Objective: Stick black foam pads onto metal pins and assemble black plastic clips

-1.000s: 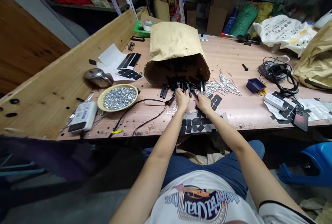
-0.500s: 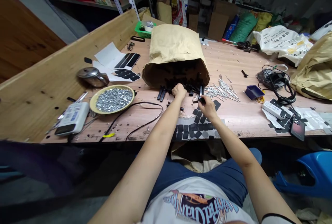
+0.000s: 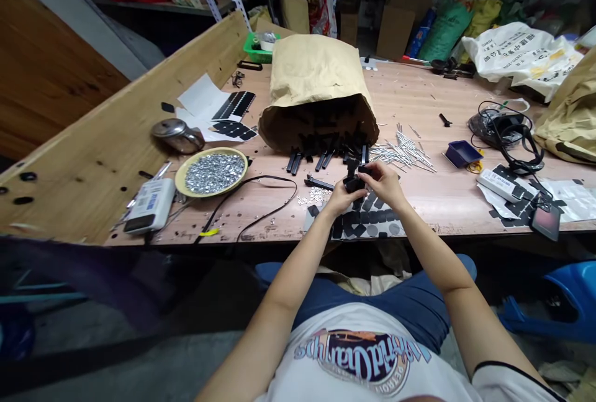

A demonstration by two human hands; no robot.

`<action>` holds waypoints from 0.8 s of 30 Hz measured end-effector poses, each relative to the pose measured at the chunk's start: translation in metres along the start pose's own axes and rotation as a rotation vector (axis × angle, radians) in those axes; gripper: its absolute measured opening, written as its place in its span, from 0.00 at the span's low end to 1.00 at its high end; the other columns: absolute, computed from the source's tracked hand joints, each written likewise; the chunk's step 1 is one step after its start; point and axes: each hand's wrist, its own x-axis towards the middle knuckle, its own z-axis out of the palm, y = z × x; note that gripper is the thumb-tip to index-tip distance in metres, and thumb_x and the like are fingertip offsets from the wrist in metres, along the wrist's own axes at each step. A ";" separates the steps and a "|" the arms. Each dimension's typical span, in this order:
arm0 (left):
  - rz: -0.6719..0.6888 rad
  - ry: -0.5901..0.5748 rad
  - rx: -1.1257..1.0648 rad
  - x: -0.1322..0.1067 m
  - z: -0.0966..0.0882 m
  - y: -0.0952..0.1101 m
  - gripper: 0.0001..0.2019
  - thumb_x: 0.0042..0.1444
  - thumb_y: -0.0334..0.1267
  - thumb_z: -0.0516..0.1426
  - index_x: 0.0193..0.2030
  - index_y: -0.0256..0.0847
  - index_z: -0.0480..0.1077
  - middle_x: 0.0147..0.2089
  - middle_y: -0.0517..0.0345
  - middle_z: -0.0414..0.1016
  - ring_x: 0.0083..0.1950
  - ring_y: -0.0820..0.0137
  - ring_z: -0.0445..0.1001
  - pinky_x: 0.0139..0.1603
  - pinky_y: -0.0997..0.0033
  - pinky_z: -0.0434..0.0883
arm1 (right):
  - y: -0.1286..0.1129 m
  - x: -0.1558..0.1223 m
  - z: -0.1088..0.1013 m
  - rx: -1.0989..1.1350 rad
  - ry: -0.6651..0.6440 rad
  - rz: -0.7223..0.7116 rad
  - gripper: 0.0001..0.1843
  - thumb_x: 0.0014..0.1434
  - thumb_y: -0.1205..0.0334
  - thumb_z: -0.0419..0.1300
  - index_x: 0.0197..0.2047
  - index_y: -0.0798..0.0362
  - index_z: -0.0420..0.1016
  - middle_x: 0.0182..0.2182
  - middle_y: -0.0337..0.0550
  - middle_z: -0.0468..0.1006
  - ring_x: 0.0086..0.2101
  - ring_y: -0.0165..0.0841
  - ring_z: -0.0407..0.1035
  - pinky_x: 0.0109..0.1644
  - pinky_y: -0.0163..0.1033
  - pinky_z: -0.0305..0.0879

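Note:
My left hand (image 3: 339,200) and my right hand (image 3: 382,181) meet above the table's near edge, both closed on a small black plastic part (image 3: 354,180) held between them. Under them lies a sheet of black adhesive pads (image 3: 367,223). Just beyond, a brown paper sack (image 3: 316,88) lies on its side with black plastic strips (image 3: 326,156) spilling out of its mouth. A scatter of thin metal pins (image 3: 403,153) lies right of the sack's mouth. A small heap of tiny silver bits (image 3: 318,194) sits left of my hands.
A yellow dish of silver screws (image 3: 212,172), a white power bank (image 3: 149,203), a metal lid (image 3: 177,133) and a black cable (image 3: 261,194) lie to the left. A small blue tray (image 3: 460,153), tangled cables (image 3: 505,132), a phone (image 3: 544,219) and pad sheets lie right. A wooden board (image 3: 116,135) borders the table's left side.
Both hands pulled back from the sack's mouth toward me and came together, holding a black part taken from the pile.

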 end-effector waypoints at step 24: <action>0.052 0.055 0.404 -0.037 0.005 -0.009 0.23 0.39 0.36 0.63 0.46 0.41 0.68 0.41 0.55 0.77 0.42 0.64 0.76 0.43 0.67 0.71 | 0.027 -0.061 0.036 0.038 -0.069 -0.050 0.36 0.62 0.38 0.41 0.68 0.45 0.45 0.66 0.46 0.52 0.66 0.37 0.44 0.67 0.50 0.48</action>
